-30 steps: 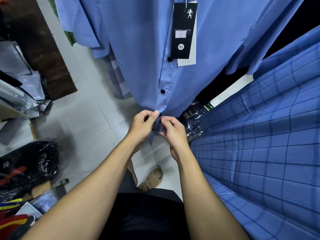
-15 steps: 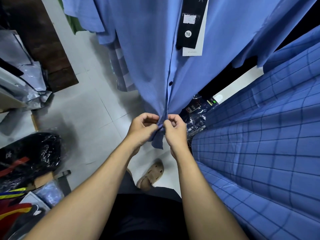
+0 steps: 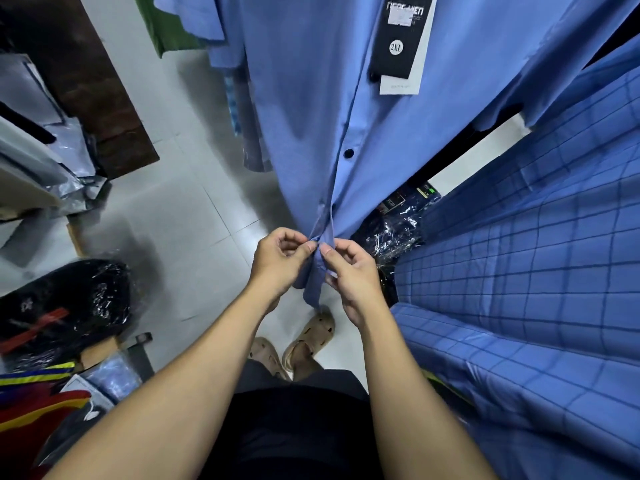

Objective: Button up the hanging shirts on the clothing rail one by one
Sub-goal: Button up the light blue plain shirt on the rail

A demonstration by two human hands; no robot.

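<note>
The plain blue shirt (image 3: 304,98) hangs at 12 o'clock, with a black button (image 3: 348,153) on its front. The left hand (image 3: 280,259) and the right hand (image 3: 349,271) meet in the middle, and each pinches the shirt's front near the bottom. A checked blue shirt (image 3: 536,271) hangs at 3 o'clock.

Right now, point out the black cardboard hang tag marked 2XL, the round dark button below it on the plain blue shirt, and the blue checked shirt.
black cardboard hang tag (image 3: 396,47): head view, on its white 2XL circle.
round dark button (image 3: 348,153): head view, button's centre.
blue checked shirt (image 3: 536,271): head view, mid-fabric.
</note>
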